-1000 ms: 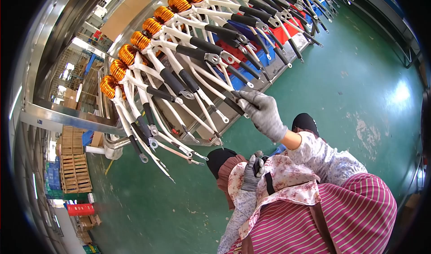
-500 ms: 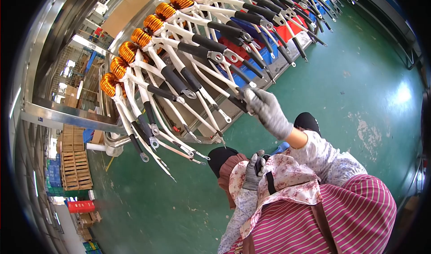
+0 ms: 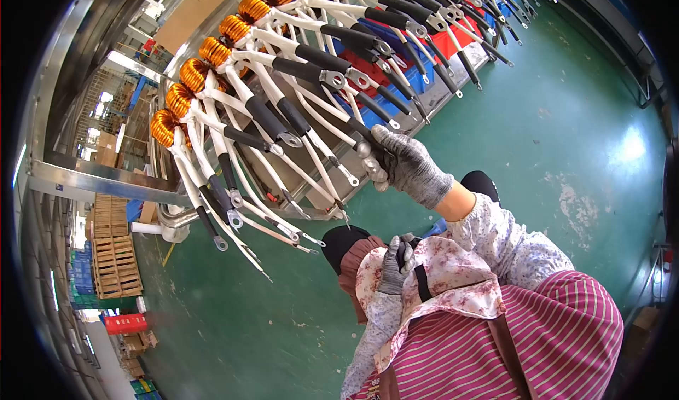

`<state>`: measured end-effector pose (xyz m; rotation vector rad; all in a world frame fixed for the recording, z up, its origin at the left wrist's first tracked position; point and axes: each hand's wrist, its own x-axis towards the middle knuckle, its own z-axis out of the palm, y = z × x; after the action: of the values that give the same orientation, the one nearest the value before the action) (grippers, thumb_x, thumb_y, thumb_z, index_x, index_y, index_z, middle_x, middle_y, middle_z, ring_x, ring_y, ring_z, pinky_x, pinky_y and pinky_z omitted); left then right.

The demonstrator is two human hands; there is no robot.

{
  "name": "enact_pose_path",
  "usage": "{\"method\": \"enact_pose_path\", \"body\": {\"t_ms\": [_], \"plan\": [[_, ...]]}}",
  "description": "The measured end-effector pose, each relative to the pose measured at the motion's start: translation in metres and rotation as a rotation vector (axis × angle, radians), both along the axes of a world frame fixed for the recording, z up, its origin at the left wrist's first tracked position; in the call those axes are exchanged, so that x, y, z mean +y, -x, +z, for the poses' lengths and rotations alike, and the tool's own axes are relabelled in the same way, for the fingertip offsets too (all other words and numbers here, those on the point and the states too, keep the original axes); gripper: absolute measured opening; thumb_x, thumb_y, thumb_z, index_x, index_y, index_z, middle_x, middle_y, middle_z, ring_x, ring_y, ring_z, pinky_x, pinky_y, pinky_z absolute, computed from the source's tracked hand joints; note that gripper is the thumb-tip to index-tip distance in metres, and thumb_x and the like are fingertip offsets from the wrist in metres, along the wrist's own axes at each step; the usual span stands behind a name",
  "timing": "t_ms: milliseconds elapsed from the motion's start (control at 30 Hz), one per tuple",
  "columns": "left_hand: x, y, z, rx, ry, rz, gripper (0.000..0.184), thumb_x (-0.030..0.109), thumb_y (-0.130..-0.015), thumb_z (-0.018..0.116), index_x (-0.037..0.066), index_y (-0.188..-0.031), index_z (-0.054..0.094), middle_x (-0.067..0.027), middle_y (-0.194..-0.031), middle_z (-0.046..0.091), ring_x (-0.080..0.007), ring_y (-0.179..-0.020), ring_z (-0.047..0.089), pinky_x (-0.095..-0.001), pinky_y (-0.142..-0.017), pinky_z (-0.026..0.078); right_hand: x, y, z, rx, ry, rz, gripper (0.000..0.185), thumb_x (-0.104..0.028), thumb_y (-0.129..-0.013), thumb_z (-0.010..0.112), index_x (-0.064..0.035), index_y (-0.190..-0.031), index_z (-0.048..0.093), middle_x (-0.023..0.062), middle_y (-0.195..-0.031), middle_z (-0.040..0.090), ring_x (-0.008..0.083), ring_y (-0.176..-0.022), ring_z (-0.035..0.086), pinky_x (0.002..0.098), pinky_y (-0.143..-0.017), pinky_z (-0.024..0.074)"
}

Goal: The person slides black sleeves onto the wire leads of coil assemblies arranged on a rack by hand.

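A row of copper-wound ring coils [image 3: 213, 51] hangs along a metal rack, with white cables [image 3: 247, 89] running out to black sleeves and ring lugs. My right hand [image 3: 407, 165], in a grey glove, is closed around the black-sleeved end of one white cable, whose tip is hidden by the fingers. Close to my body, my left hand [image 3: 396, 264], also gloved, has its fingers wrapped round a small dark object that I cannot make out. A blue item [image 3: 436, 227] shows just beyond it, partly hidden by clothing.
Blue and red bins [image 3: 449, 43] stand behind the hanging cables on the rack. A steel rail [image 3: 106, 181] crosses the left side. Wooden pallets [image 3: 117, 265] and a red box [image 3: 126, 323] are at far left. My dark shoes [image 3: 343, 246] are on the green floor.
My right hand has shifted slightly left, and its fingers now wrap further round the black-sleeved cable end. My left hand stays near my body. The view has shifted a little.
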<state>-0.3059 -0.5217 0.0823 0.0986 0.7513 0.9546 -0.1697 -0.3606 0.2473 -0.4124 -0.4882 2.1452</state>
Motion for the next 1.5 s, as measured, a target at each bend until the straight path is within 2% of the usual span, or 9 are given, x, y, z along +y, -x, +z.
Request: {"method": "enact_pose_path", "body": {"t_ms": [167,267,467,567,733,1033,1200,1333,1500], "plan": [[0.002,0.0,0.009,-0.005,0.001,-0.047,0.036,0.034,-0.093,0.041,0.001,-0.094,0.057,0.0012,-0.054,0.041,-0.0092,-0.042,0.037,-0.0194,-0.037,0.03,-0.003,-0.001,0.003,0.149,-0.016,0.013,0.032,-0.037,-0.092,0.041,-0.0101,-0.08,0.052,0.0031,-0.067,0.06,0.0087,-0.053,0.057,0.0219,-0.045,0.0459],[0.007,0.002,0.003,-0.079,-0.075,-0.07,0.039,0.036,-0.092,0.042,0.0,-0.091,0.058,0.0021,-0.052,0.041,-0.0081,-0.039,0.036,-0.0185,-0.035,0.03,-0.009,0.001,0.014,0.052,0.041,-0.033,0.032,-0.039,-0.092,0.04,-0.0118,-0.078,0.049,0.0024,-0.064,0.052,0.0107,-0.049,0.044,0.0251,-0.045,0.0356],[0.022,-0.005,0.026,-0.11,-0.238,-0.076,0.049,0.045,-0.09,0.043,-0.002,-0.093,0.057,0.0029,-0.051,0.039,-0.0068,-0.034,0.032,-0.0178,-0.031,0.026,-0.009,0.003,0.001,0.058,0.028,-0.046,0.033,-0.036,-0.092,0.041,-0.0062,-0.089,0.053,0.0043,-0.071,0.056,0.0135,-0.058,0.052,0.0271,-0.054,0.0442],[0.028,-0.004,0.048,-0.111,-0.279,-0.061,0.051,0.046,-0.09,0.042,-0.003,-0.094,0.056,0.0007,-0.052,0.04,-0.008,-0.036,0.033,-0.0199,-0.032,0.026,-0.022,0.001,-0.016,-0.152,-0.194,-0.088,0.037,-0.038,-0.091,0.043,-0.0031,-0.099,0.054,0.0066,-0.08,0.059,0.0135,-0.067,0.055,0.027,-0.062,0.0469],[0.032,-0.008,0.062,-0.201,-0.299,0.068,0.052,0.047,-0.09,0.04,-0.002,-0.099,0.055,-0.0037,-0.066,0.053,-0.0065,-0.039,0.034,-0.0176,-0.03,0.029,-0.069,-0.015,-0.056,-1.157,-0.964,-0.213,0.034,-0.024,-0.068,0.075,-0.0074,-0.095,0.063,0.0067,-0.094,0.062,0.0183,-0.091,0.058,0.0314,-0.082,0.0453],[0.035,-0.015,0.071,-0.069,-0.282,-0.059,0.048,0.041,-0.091,0.043,-0.005,-0.101,0.052,0.0015,-0.051,0.034,-0.0074,-0.035,0.028,-0.0184,-0.031,0.026,-0.07,-0.024,-0.054,-0.381,-0.142,-0.414,0.012,0.002,-0.07,0.067,0.001,-0.07,0.055,0.0135,-0.097,0.06,0.0173,-0.092,0.057,0.0285,-0.08,0.0465],[0.028,-0.007,0.055,-0.115,-0.242,-0.045,0.045,0.04,-0.09,0.046,-0.004,-0.098,0.053,-0.0003,-0.05,0.037,-0.0089,-0.034,0.029,-0.0194,-0.031,0.025,-0.06,-0.039,-0.029,-0.311,-0.031,-0.047,0.023,-0.021,-0.088,0.054,-0.0001,-0.096,0.056,0.0053,-0.077,0.063,0.0025,-0.046,0.051,0.0134,-0.041,0.0398],[0.023,-0.007,0.048,-0.114,-0.204,-0.031,0.044,0.041,-0.089,0.046,-0.002,-0.096,0.053,-0.0004,-0.051,0.037,-0.0095,-0.034,0.029,-0.0203,-0.032,0.025,-0.064,-0.019,-0.055,-0.176,0.025,0.043,0.037,-0.027,-0.09,0.051,0.0002,-0.114,0.052,-0.0036,-0.07,0.057,0.0016,-0.05,0.048,0.0148,-0.044,0.038],[0.019,-0.003,0.045,-0.109,-0.217,-0.069,0.043,0.043,-0.089,0.047,0.0,-0.093,0.052,-0.0006,-0.052,0.037,-0.0104,-0.036,0.031,-0.0204,-0.034,0.028,-0.058,0.009,-0.07,-0.117,-0.085,-0.212,0.037,-0.026,-0.089,0.052,-0.0003,-0.116,0.052,-0.0036,-0.075,0.057,0.0037,-0.063,0.049,0.0191,-0.058,0.0415]]}}
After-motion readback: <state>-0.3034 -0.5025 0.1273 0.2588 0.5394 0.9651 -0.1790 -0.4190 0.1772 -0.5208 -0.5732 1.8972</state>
